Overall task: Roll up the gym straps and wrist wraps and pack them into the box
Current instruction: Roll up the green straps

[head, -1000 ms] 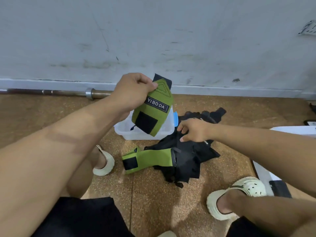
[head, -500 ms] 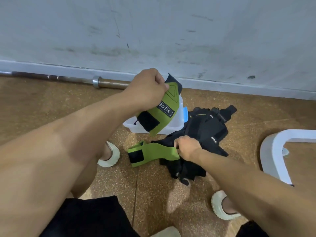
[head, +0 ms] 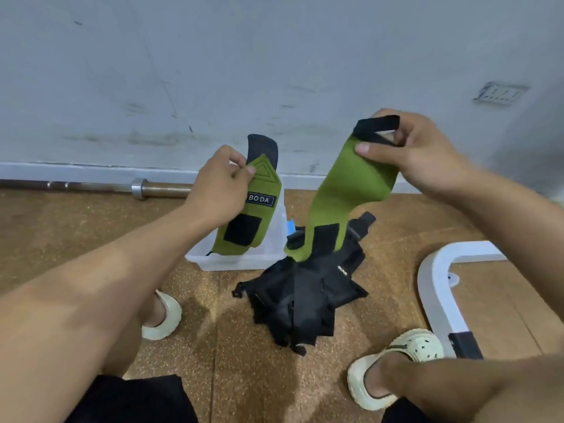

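Head view: your left hand [head: 219,186] is pinching one green wrap [head: 253,215] above the box [head: 210,261], while your right hand [head: 418,157] is pinching the other wrap [head: 345,190] over the black straps [head: 302,297], letting both hang straight for rolling.

Both forearms outstretched, left hand [head: 221,190] pinching a wrap, right hand [head: 415,154] raised higher, pinching another

Even soft daylight; faint shadows; mild blur; wide-angle edge warping.

The right hand [head: 418,157] has lifted the second green wrap [head: 341,190] off the black pile [head: 299,294]; it now hangs.
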Available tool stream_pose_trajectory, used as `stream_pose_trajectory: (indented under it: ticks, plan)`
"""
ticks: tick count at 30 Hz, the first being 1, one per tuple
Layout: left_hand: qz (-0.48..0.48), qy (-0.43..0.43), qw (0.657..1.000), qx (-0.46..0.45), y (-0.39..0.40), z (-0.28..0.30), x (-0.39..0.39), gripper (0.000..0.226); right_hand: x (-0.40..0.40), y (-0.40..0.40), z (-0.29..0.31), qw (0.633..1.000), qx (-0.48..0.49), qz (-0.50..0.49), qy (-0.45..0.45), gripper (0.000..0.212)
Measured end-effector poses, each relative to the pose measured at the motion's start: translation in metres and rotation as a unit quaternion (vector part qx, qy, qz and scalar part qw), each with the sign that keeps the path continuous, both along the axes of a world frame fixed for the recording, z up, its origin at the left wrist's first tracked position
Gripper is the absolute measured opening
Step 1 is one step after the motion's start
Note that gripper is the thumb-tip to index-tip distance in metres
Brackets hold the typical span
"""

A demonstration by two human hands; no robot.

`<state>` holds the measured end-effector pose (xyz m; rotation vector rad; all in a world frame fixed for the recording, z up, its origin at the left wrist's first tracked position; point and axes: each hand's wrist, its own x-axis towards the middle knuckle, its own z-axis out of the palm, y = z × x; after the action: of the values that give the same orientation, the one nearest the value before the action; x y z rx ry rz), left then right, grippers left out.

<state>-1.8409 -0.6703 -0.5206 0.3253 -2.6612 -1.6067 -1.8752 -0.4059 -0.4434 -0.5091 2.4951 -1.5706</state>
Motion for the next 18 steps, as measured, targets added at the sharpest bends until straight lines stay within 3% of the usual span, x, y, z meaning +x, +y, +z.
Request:
stream_pose_trajectory:
  ticks: [4, 7, 13, 18]
  plan:
    - [-0.015, -0.011, 1.0, 0.009, 0.011, -0.004, 0.003, 0.012, 0.003, 0.018, -0.004, 0.988, -0.073, -0.119, 0.064, 0.022]
    - [-0.029, -0.025, 0.999, 0.015, 0.017, -0.009, 0.003, 0.013, 0.003, 0.025, -0.008, 0.985, -0.081, -0.142, 0.057, 0.027]
    - [-0.06, -0.029, 0.997, 0.047, 0.025, -0.008, 0.008, 0.017, 0.009, 0.03, -0.009, 0.994, -0.101, -0.005, -0.033, 0.03]
    - [-0.12, -0.024, 0.99, 0.076, 0.034, -0.005, 0.012, 0.02, 0.015, 0.023, -0.011, 0.976, -0.158, 0.071, -0.13, 0.032]
